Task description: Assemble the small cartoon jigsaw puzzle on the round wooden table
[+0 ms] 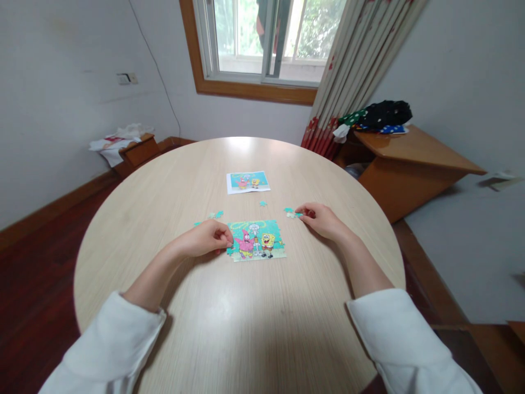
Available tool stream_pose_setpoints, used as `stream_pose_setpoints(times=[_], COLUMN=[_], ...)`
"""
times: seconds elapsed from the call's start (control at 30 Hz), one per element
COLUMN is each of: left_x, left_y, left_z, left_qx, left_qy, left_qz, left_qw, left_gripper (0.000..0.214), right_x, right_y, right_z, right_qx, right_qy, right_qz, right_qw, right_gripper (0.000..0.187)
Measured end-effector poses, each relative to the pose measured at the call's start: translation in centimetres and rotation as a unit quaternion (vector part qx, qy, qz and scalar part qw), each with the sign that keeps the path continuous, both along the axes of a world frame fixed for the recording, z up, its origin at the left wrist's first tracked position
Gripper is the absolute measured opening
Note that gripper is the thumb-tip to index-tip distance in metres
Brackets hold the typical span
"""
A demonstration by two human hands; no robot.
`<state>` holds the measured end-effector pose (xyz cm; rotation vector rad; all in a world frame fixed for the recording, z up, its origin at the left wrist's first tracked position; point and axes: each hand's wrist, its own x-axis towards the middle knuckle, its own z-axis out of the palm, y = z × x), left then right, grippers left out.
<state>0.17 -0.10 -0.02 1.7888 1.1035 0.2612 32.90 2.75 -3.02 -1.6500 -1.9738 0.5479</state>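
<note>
A jigsaw puzzle [257,243] with a pink starfish, a squid figure and a yellow sponge on turquoise lies flat, mostly joined, with an uneven left edge. My left hand [210,238] is at that edge, thumb and fingers pinched on a puzzle piece mostly covered by the fingertips. To the right of the puzzle, my right hand [319,217] has its fingertips closed on a turquoise piece [299,214] beside a few loose pieces [289,210]. Other pieces [219,214] lie just beyond my left hand, some partly hidden by it. A single piece [263,203] rests above the puzzle.
A printed reference picture [248,182] lies beyond the puzzle on the round wooden table [246,323]. A wooden desk [414,158] with a pile of clothes [379,116] stands at the right. Behind the table are a curtain [348,65] and a window.
</note>
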Motion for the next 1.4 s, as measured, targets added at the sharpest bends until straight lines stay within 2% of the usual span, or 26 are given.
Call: stream_pose_setpoints(times=[0.5,0.67,0.77,1.23,1.4], left_x=[-0.1,-0.6,-0.7,-0.6,-0.7], left_y=[0.1,0.4,0.5,0.0,0.0], left_z=[-0.4,-0.3,-0.1,0.6,0.6], left_qx=[0.004,0.036,0.053,-0.023,-0.018], left_qy=[0.008,0.022,0.020,-0.049,-0.049], left_qz=[-0.008,-0.028,-0.040,0.049,0.041], left_qw=[1.000,0.999,0.998,0.997,0.998], left_gripper=[0.018,0.027,0.025,0.019,0.020], right_x=[0.1,0.1,-0.1,0.0,-0.1], right_y=[0.1,0.0,-0.1,-0.1,-0.2], right_z=[-0.2,0.0,0.2,0.1,0.2], right_qx=[0.002,0.000,-0.004,-0.006,-0.007], right_qy=[-0.002,-0.005,-0.004,0.001,0.000], right_qz=[0.000,-0.003,-0.005,-0.004,-0.004], right_qw=[1.000,1.000,1.000,1.000,1.000], right_gripper=[0.022,0.021,0.020,0.021,0.021])
